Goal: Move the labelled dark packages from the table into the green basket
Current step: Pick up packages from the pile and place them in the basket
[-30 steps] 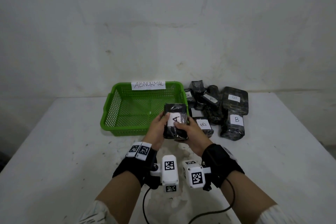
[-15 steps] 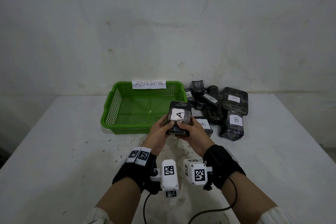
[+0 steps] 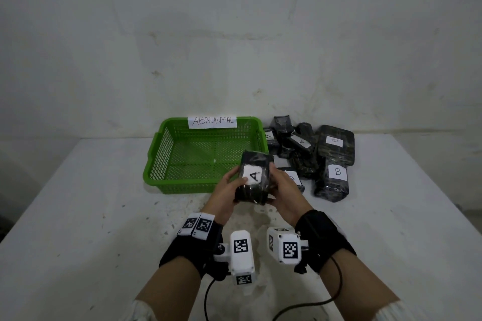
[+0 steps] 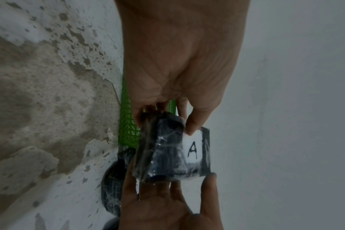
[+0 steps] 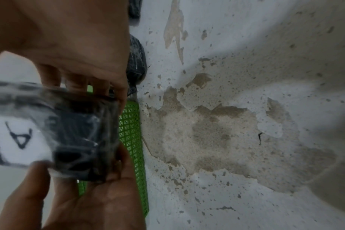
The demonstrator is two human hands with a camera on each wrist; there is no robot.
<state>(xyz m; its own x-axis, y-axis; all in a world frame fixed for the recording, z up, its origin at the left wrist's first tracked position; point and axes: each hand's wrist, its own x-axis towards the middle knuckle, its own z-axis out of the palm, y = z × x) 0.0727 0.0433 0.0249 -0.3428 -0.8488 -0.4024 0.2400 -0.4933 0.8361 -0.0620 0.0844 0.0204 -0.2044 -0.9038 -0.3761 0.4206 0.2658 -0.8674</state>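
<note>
One dark package marked A (image 3: 254, 177) is held up between both hands, just over the near right corner of the green basket (image 3: 167, 154), not yet inside. The left hand (image 3: 224, 194) wraps its fingers (image 4: 191, 124) round the left side, thumb on the label; the right hand (image 3: 284, 193) curls round the right side. Nothing lies in the basket, so by my reckoning the task has barely begun. The remaining packages (image 3: 331, 177), some marked A or B, sit heaped on the table (image 3: 78, 216) just right of the basket
</note>
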